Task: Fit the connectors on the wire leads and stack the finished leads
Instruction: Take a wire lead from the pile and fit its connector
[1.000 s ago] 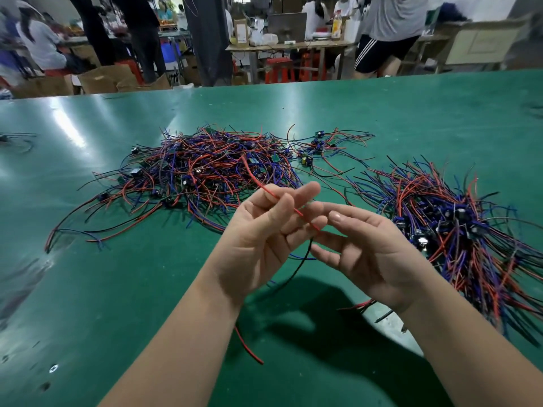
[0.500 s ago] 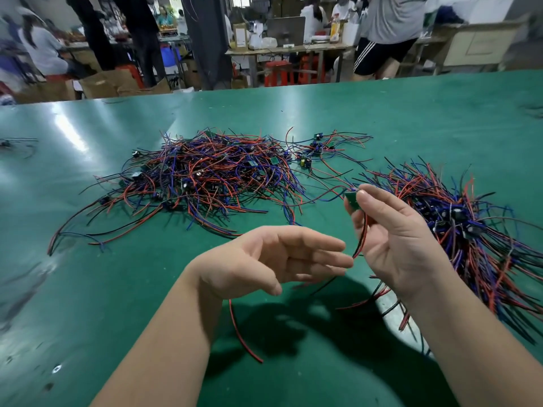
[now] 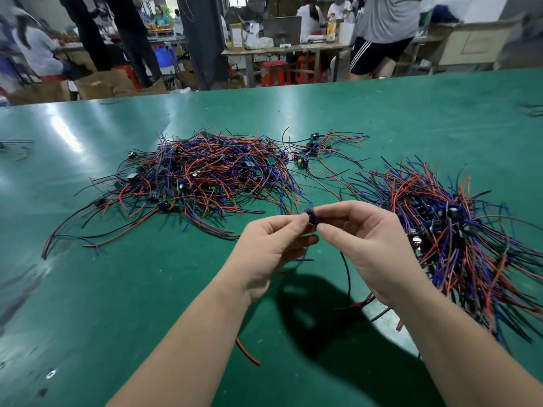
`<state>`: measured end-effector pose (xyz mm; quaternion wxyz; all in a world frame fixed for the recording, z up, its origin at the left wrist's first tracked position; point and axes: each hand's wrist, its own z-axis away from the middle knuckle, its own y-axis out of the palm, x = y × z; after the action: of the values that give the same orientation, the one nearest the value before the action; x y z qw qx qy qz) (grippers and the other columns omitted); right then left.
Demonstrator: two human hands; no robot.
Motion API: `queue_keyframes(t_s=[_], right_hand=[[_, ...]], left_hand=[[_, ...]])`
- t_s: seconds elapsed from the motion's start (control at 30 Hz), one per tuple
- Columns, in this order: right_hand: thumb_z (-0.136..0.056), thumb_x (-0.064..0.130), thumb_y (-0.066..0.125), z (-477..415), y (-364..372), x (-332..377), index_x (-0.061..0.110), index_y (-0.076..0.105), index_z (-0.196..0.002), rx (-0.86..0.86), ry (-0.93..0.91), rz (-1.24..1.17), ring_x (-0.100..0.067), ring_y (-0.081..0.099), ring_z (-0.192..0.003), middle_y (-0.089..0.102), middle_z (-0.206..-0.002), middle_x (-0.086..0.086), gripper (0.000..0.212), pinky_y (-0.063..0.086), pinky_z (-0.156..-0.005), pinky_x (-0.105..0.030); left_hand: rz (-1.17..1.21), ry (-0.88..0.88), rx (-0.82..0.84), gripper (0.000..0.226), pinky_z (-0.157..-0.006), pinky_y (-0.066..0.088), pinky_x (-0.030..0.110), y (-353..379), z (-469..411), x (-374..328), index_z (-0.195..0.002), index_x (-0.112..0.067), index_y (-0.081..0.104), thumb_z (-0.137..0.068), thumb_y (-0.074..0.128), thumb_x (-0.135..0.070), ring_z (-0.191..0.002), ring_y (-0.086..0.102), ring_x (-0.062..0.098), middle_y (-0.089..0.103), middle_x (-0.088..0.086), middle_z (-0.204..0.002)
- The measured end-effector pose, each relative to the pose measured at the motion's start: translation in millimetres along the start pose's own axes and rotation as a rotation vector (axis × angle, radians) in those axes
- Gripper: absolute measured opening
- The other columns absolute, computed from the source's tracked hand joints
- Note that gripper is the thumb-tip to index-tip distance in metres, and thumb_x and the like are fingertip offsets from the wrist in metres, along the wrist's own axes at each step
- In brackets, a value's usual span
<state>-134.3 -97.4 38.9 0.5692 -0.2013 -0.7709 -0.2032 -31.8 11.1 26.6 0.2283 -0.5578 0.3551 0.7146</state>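
Above green table (image 3: 123, 289): left hand (image 3: 264, 254) and right hand (image 3: 373, 245) both pinch small dark connector (image 3: 312, 217), apparently wired; black lead (image 3: 348, 274) hangs beneath, between two wire heaps.

One view only: a wide-angle camera on the head, facing forward and down across the green desk (image 3: 411, 113). Left hand (image 3: 264, 254) and right hand (image 3: 373, 248) sit near, mid-frame; workshop (image 3: 282, 39) beyond fills the top strip.

Your table (image 3: 123, 289) is green. The wire heap (image 3: 205, 174) at ten o'clock mixes red, blue and black; the second heap (image 3: 455, 230) at three o'clock too. The loose wire (image 3: 247, 351) at six o'clock is red.
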Motion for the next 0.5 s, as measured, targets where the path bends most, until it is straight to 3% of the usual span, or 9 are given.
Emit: queue_keyframes(t_s=[0.1, 0.2, 0.33, 0.43, 0.5], right_hand=[[-0.085, -0.004, 0.063, 0.1, -0.3, -1.0, 0.013, 0.074, -0.086, 0.001, 0.011, 0.091, -0.014, 0.068, -0.086, 0.075, -0.089, -0.004, 0.021, 0.051, -0.083, -0.025], [-0.088, 0.007, 0.061, -1.1, -2.9, -3.8, 0.021, 0.076, -0.077, -0.091, 0.098, 0.198, -0.015, 0.058, -0.074, 0.073, -0.083, -0.009, 0.024, 0.044, -0.073, -0.031], [-0.094, 0.027, 0.054, -2.2, -2.9, -4.1, 0.018, 0.075, -0.072, -0.032, 0.246, 0.124, -0.012, 0.060, -0.068, 0.073, -0.078, 0.000, 0.032, 0.043, -0.065, -0.025], [-0.080, 0.047, 0.054, -0.8, -0.5, -1.8, 0.021, 0.077, -0.079, 0.044, 0.182, 0.029, -0.011, 0.060, -0.072, 0.074, -0.081, 0.001, 0.035, 0.044, -0.061, -0.019], [-0.075, 0.044, 0.059, -1.6, -0.7, -1.4, 0.026, 0.078, -0.083, 0.070, 0.120, -0.024, -0.012, 0.060, -0.079, 0.074, -0.084, 0.001, 0.028, 0.044, -0.067, -0.021]], left_hand=[[0.178, -0.060, -0.019, 0.016, -0.067, 0.052, 0.020, 2.1, -1.1, -2.9, -0.091, -0.016, 0.067, -0.086, 0.059, -0.027, -0.075, 0.071, 0.011, 0.071, 0.001, -0.081], [0.278, -0.071, 0.027, 0.020, -0.066, 0.053, 0.020, 2.0, 1.0, -8.2, -0.100, -0.015, 0.064, -0.090, 0.052, -0.027, -0.075, 0.070, 0.011, 0.072, 0.004, -0.090], [0.333, -0.091, 0.125, 0.030, -0.064, 0.057, 0.024, 0.5, 5.5, -15.4, -0.097, -0.013, 0.071, -0.083, 0.052, -0.032, -0.063, 0.066, 0.008, 0.070, -0.003, -0.077], [0.259, -0.093, 0.214, 0.031, -0.043, 0.047, 0.016, 0.1, 10.8, -19.8, -0.089, -0.013, 0.077, -0.080, 0.055, -0.034, -0.043, 0.049, 0.001, 0.070, -0.004, -0.075], [0.186, -0.107, 0.270, 0.029, -0.036, 0.037, 0.012, 0.5, 13.4, -18.9, -0.087, -0.013, 0.077, -0.079, 0.058, -0.034, -0.037, 0.040, -0.002, 0.072, 0.000, -0.080]])
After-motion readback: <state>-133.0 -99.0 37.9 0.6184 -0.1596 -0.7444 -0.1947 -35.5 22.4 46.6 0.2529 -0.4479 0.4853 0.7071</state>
